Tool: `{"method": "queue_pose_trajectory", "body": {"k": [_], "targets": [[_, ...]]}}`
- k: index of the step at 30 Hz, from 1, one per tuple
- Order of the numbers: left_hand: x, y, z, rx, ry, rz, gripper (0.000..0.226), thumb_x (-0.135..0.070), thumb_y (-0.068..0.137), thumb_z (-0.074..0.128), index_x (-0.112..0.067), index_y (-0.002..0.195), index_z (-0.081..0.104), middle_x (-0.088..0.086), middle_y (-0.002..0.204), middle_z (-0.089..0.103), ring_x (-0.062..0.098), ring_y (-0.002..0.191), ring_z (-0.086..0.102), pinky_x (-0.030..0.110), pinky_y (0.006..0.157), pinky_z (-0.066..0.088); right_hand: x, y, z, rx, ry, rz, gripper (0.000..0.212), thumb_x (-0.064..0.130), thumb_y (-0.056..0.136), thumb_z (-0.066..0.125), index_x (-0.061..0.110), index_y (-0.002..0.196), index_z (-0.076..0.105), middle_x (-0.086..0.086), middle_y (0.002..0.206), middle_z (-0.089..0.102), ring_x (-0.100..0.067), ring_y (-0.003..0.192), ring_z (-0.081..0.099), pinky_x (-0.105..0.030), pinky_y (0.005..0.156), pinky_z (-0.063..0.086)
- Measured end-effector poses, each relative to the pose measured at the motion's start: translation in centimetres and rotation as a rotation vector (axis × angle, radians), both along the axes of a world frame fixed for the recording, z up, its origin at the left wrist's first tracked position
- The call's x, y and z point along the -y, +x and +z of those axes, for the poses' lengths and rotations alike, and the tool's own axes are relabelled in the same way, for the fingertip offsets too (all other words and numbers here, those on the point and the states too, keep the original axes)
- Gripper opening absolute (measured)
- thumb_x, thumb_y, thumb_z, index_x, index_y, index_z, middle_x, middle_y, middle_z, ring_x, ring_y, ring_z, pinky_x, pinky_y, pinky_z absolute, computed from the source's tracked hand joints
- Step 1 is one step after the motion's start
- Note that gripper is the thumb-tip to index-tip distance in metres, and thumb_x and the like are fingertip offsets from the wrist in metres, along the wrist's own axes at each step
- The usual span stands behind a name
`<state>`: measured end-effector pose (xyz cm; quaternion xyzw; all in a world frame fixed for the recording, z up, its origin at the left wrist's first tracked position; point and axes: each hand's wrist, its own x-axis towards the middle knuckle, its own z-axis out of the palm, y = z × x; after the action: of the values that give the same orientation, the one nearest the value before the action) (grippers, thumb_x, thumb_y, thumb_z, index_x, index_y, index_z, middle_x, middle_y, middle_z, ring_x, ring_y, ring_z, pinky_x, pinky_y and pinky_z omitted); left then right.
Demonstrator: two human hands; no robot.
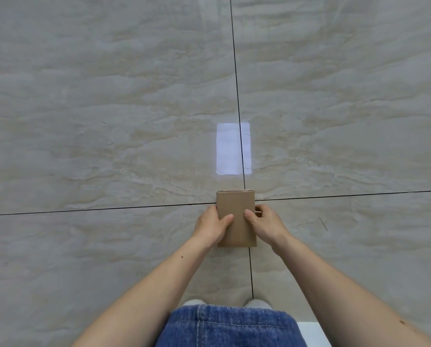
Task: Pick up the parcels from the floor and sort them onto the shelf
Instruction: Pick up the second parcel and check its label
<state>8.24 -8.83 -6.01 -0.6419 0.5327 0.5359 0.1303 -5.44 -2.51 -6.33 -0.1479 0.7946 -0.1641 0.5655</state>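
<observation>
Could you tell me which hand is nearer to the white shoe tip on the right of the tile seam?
The right hand. It grips the cardboard parcel's right edge, on the same side as that shoe tip; the left hand grips the parcel's left edge, across the seam.

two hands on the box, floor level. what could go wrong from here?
1. Both hands, left and right, pinch the cardboard parcel by its side edges with thumbs on top; if it is heavy it may slip as it rises.
2. The tiled floor is glossy, showing a bright reflection; footing could slide when standing up.
3. No shelf is in view, so the person must turn while carrying.
</observation>
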Motion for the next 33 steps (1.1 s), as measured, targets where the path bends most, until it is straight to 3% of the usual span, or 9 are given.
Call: {"method": "queue_pose_trajectory", "body": {"k": [6,12,19,24,28,33], "targets": [[0.0,0.0,2.1,0.027,-0.014,0.015,0.047,-0.036,0.091,0.063,-0.012,0.13,0.055,0.009,0.13,0.064,0.029,0.118,0.061,0.044,0.099,0.049,0.5,-0.1,1.9,0.015,-0.009,-0.017,0.04,0.031,0.092,0.058,0.007,0.124,0.059,-0.01,0.121,0.067,-0.025,0.109,0.064,-0.044,0.097,0.05],[0.7,-0.2,9.4,0.047,-0.059,0.041,0.05,-0.036,0.088,0.066,-0.013,0.131,0.053,0.007,0.128,0.065,0.028,0.115,0.062,0.044,0.096,0.05,1.9,-0.3,9.3,0.039,-0.045,-0.015,0.037,0.029,0.094,0.056,0.007,0.124,0.058,-0.009,0.12,0.067,-0.025,0.109,0.063,-0.043,0.097,0.049],[2.2,-0.7,23.0,-0.038,-0.128,0.114,0.054,-0.029,0.084,0.073,-0.015,0.133,0.053,0.004,0.126,0.067,0.024,0.112,0.063,0.043,0.097,0.051,2.6,-0.9,23.5,0.012,-0.131,-0.003,0.056,0.034,0.09,0.054,0.018,0.142,0.042,-0.006,0.121,0.068,-0.024,0.11,0.064,-0.043,0.098,0.049],[3.2,-1.1,33.9,-0.101,-0.162,0.131,0.061,-0.027,0.08,0.076,-0.016,0.135,0.053,0.004,0.126,0.067,0.023,0.113,0.064,0.042,0.098,0.051,2.9,-1.9,34.8,0.02,-0.217,-0.042,0.045,0.033,0.089,0.056,0.031,0.134,0.051,0.003,0.111,0.071,-0.019,0.103,0.067,-0.042,0.094,0.052],[4.5,-1.3,42.7,-0.152,-0.179,0.132,0.084,-0.031,0.075,0.078,-0.018,0.148,0.04,0.002,0.133,0.065,0.022,0.118,0.063,0.044,0.102,0.049,4.0,-2.3,44.0,0.024,-0.3,-0.076,0.041,0.024,0.093,0.057,0.025,0.134,0.052,0.003,0.116,0.066,-0.014,0.097,0.066,-0.032,0.083,0.053],[5.9,-1.7,53.0,-0.206,-0.263,0.117,0.081,-0.037,0.064,0.076,-0.024,0.139,0.049,0.0,0.123,0.07,0.021,0.114,0.064,0.043,0.097,0.051,5.4,-2.9,54.5,-0.006,-0.403,-0.093,0.037,0.013,0.094,0.056,0.018,0.131,0.055,-0.001,0.12,0.062,-0.009,0.09,0.062,-0.024,0.069,0.051]]}}
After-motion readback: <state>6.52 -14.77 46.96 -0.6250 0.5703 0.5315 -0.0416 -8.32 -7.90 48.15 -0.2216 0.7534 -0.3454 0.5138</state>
